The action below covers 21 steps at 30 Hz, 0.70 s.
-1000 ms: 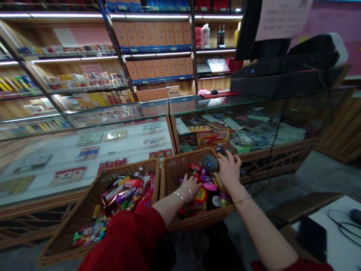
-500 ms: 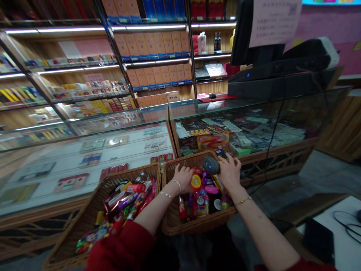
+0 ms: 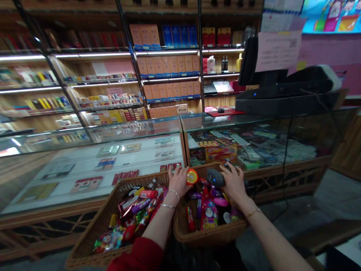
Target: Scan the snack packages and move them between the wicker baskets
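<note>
Above the right-hand woven wicker basket (image 3: 208, 235) of sweets, the left hand (image 3: 178, 181) pinches a round orange-and-yellow candy pack (image 3: 192, 176) in its fingertips. Just beside it, the right hand (image 3: 234, 182) wraps curled fingers around a dark grey handheld scanner (image 3: 215, 177).

Two wicker baskets hold the goods: the right basket (image 3: 210, 235) under both hands carries sweets, and the left basket (image 3: 93, 241) beside the left hand (image 3: 178, 182) brims with wrapped candy (image 3: 132, 214).

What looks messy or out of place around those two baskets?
Nothing stands out. Both wicker baskets hold loose jumbled sweets, none spilled. The left hand holds a round sweet; the right hand holds a scanner.
</note>
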Tool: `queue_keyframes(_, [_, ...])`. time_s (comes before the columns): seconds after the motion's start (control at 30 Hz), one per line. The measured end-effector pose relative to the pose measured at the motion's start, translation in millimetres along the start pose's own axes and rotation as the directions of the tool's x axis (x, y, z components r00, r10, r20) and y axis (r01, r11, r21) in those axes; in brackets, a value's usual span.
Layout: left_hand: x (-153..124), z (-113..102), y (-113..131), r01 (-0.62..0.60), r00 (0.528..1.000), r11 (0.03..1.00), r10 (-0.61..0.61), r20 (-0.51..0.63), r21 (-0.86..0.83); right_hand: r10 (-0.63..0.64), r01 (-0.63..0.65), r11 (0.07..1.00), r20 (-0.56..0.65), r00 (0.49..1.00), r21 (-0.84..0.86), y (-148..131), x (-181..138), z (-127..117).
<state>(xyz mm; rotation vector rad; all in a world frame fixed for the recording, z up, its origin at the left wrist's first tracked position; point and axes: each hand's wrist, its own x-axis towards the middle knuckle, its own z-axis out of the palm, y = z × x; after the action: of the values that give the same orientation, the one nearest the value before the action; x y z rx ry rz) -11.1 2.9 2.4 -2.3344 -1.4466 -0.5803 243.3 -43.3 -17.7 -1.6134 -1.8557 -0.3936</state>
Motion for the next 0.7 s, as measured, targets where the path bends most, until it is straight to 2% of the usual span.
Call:
queue_keyframes(0.37, [-4,1,-6,0.032,0.999,0.999,-0.033,-0.029,-0.007,-0.119,0.118,0.993,0.054,0.991,0.013,-39,11,3])
queue_keyframes(0.7, [-2,1,-6,0.02,1.0,1.0,-0.02,0.023,-0.008,-0.116,0.111,0.99,0.054,0.992,0.083,-38,3,7])
